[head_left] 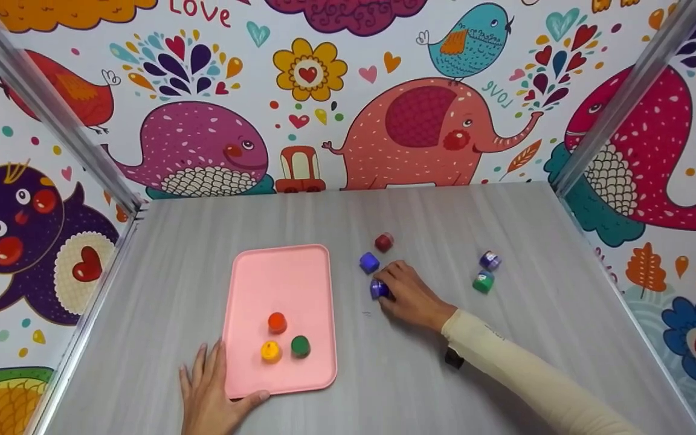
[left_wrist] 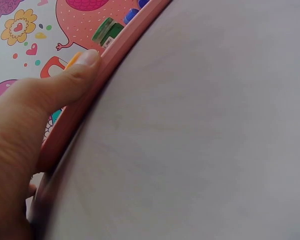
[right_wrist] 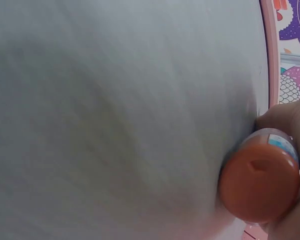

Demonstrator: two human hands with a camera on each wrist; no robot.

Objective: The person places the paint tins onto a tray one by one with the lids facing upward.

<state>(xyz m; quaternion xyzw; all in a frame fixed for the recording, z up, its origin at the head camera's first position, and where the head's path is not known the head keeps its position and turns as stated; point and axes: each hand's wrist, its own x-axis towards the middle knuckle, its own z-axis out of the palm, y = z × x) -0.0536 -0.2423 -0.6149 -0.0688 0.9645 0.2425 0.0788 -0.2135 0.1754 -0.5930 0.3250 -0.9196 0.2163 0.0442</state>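
Observation:
My right hand point(head_left: 414, 297) holds a small blue paint jar point(head_left: 378, 289) by its sides, low over the table. In the right wrist view, the fingers grip a jar with an orange lid point(right_wrist: 260, 182), which does not match the blue one in the head view. My left hand point(head_left: 208, 393) rests at the near left corner of a pink tray point(head_left: 281, 272), fingers straight along its side and thumb on the near rim. On the tray stand an orange jar point(head_left: 277, 322), a yellow jar point(head_left: 270, 351) and a green jar point(head_left: 300, 346).
Just beyond the right hand are another blue jar point(head_left: 369, 262) and a dark red jar point(head_left: 384, 242). Farther right, a purple jar point(head_left: 490, 260) and a second green jar point(head_left: 483, 281) lie close together. Patterned walls and metal posts point(head_left: 620, 103) border the grey table point(head_left: 185, 266).

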